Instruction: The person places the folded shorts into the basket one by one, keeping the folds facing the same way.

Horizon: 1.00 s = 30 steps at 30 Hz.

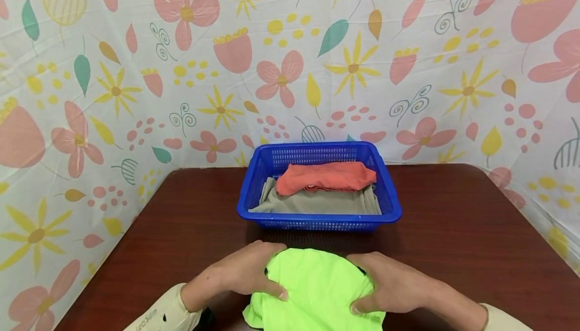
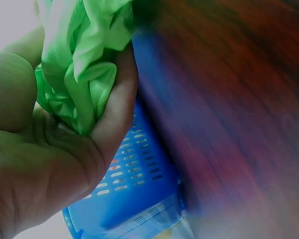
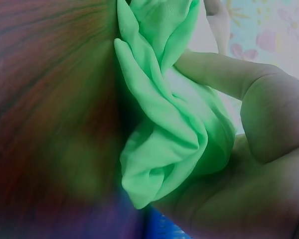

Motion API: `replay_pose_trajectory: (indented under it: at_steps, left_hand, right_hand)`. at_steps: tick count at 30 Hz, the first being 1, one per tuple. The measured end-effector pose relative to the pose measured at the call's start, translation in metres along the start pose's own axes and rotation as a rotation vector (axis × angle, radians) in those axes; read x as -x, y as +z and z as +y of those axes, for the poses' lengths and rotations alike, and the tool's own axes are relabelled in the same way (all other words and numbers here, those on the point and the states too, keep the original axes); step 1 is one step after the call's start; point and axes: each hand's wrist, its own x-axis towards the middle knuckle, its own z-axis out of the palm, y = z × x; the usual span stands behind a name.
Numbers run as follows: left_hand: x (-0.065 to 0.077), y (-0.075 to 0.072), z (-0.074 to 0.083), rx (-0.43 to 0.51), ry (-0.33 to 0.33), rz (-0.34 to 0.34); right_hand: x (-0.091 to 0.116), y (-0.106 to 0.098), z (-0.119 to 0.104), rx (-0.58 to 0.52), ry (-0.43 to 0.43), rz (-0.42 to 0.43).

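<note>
A bright lime-green cloth (image 1: 317,285), loosely folded, is held between both hands near the front of the table. My left hand (image 1: 254,270) grips its left side, thumb on top; in the left wrist view the green fabric (image 2: 84,64) bunches between thumb and fingers. On the opposite side my right hand (image 1: 389,283) grips it the same way, and the right wrist view shows folded edges of the fabric (image 3: 164,124) inside that grasp. The fingers under the cloth are mostly hidden. Just beyond the cloth stands a blue plastic basket (image 1: 319,217).
Inside the basket, a folded coral-red cloth (image 1: 326,176) lies on a folded grey-beige cloth (image 1: 317,203). The dark brown wooden table (image 1: 190,220) extends to both sides. A floral-patterned sheet (image 1: 281,29) hangs behind the table and along its sides.
</note>
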Motion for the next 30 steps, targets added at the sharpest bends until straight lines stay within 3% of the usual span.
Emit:
replay_pose_trajectory:
  at_steps: [4,13,30]
  left_hand:
    - [0.0,-0.002,-0.002,0.074,-0.01,-0.023]
    - [0.002,-0.004,-0.003,0.127,-0.001,-0.049]
    - [0.005,-0.011,0.002,0.256,0.013,-0.108]
  right_hand:
    - [0.001,-0.001,0.001,-0.029,-0.046,-0.015]
    - [0.0,-0.004,0.002,-0.067,-0.119,-0.037]
    - [0.002,-0.008,-0.003,-0.101,-0.142,-0.059]
